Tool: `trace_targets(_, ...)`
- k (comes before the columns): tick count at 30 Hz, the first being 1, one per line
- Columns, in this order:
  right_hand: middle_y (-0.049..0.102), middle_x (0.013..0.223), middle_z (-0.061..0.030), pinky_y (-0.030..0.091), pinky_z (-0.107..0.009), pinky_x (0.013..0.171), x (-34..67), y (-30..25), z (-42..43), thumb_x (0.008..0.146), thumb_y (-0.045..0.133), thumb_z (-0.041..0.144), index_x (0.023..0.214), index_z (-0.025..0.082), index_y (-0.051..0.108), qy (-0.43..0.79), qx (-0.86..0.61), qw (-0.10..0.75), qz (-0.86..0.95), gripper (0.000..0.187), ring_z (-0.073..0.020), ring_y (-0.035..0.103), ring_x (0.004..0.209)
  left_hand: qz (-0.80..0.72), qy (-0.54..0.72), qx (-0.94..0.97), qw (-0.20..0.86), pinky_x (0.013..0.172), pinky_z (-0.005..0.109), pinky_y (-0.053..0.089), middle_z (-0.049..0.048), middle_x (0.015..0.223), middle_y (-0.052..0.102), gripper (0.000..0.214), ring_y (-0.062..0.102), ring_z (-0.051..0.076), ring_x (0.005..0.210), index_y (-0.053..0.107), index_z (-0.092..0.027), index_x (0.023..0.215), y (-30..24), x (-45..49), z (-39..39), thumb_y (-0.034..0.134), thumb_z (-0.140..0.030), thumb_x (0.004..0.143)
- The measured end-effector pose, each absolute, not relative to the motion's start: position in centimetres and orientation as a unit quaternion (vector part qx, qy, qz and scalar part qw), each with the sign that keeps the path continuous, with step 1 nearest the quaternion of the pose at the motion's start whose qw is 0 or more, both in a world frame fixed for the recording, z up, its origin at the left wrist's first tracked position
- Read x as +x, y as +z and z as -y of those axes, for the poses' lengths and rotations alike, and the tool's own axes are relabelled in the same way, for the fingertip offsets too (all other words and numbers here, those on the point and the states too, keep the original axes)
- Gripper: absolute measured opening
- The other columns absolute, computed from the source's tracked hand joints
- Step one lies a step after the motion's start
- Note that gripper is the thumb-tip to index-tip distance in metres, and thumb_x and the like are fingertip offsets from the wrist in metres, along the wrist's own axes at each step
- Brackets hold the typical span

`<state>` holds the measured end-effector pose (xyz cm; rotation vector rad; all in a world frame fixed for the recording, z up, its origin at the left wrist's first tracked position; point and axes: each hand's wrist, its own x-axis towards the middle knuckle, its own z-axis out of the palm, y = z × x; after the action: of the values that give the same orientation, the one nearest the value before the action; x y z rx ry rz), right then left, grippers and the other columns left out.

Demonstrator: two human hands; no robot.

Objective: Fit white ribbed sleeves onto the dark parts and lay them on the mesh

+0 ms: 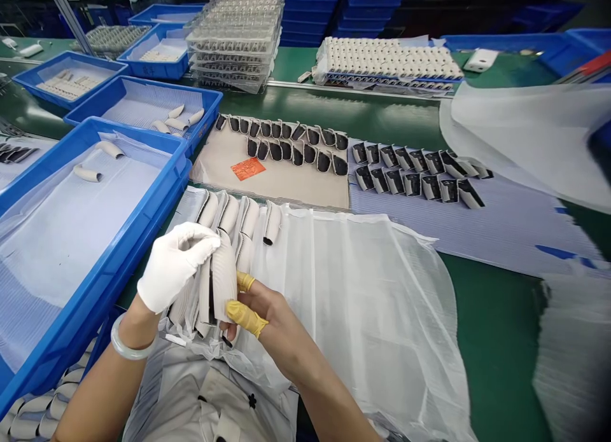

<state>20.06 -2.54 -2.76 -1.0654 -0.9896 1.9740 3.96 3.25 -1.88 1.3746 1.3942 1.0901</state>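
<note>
A beige, curved, ribbed shell (223, 276) with a dark inside is held upright between my two hands. My left hand (174, 261), in a white glove, is closed, with thumb and fingertips pinched at the shell's upper end. My right hand (267, 315) wears yellow finger cots on thumb and forefinger. Its fingers grip the shell's lower right side. Under and behind my hands, similar shells (249, 218) lie in rows between folds of a translucent plastic sheet (353, 302). One single shell (272, 222) rests at the right end of the back row.
Blue trays (179, 168) with a few shells stand at the left. Dark-lined shells (285, 151) line a beige board (305, 187) with an orange card (247, 168). More sit on lavender paper (415, 219). Clear stacked trays (233, 41) and a loaded white rack (391, 60) are behind.
</note>
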Motion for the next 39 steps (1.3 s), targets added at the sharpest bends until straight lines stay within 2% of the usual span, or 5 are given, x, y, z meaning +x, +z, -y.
trace_targets(6,0.057,0.073,0.0016,0.048,-0.029,0.062,20.1,-2.8,3.0,0.076,0.068,0.046,0.089,0.018,0.057,0.755,-0.410,0.336,0.386,0.032,-0.0105,0.054,0.058,-0.564,0.439,0.547,0.437,0.069,0.025,0.048,0.0037,0.080,0.069,0.012,0.060,0.015,0.075,0.070,-0.016,0.074,-1.9,4.1,-3.0,0.070,-0.028,0.071)
trace_targets(18,0.055,0.075,0.0014,0.042,-0.028,0.062,20.3,-3.5,3.4,0.075,0.069,0.031,0.091,0.019,0.055,0.681,-0.473,0.371,0.417,0.025,-0.0137,0.051,0.068,-0.539,0.438,0.519,0.499,0.043,0.019,0.035,0.0013,0.075,0.063,0.020,0.044,0.005,0.048,0.069,-0.015,0.079,-2.9,4.0,-3.1,0.072,-0.033,0.071)
trace_targets(21,0.056,0.077,0.0015,0.041,-0.029,0.065,20.5,-3.5,3.4,0.074,0.070,0.028,0.089,0.018,0.054,0.682,-0.468,0.389,0.406,0.024,-0.0128,0.050,0.069,-0.528,0.438,0.520,0.509,0.042,0.019,0.035,0.0003,0.068,0.061,0.021,0.043,0.006,0.046,0.070,-0.015,0.080,-3.3,4.0,-3.3,0.072,-0.034,0.071)
trace_targets(30,0.054,0.070,0.0025,0.037,-0.024,0.051,22.3,-4.6,3.1,0.069,0.073,0.035,0.083,0.017,0.057,0.770,-0.406,0.380,0.313,0.028,-0.0096,0.052,0.055,-0.555,0.410,0.467,0.553,0.041,0.017,0.035,-0.0044,0.053,0.053,0.026,0.043,0.006,0.043,0.068,-0.015,0.079,-4.1,4.7,-3.7,0.074,-0.037,0.067)
trace_targets(39,0.055,0.074,0.0011,0.042,-0.026,0.061,28.8,-4.3,3.1,0.076,0.063,0.024,0.092,0.019,0.064,0.690,-0.480,0.381,0.384,0.017,-0.0112,0.052,0.065,-0.646,0.310,0.480,0.507,0.044,0.019,0.041,0.0004,0.071,0.063,0.043,0.046,0.008,0.048,0.068,-0.017,0.087,-4.5,4.2,-4.4,0.073,-0.051,0.062)
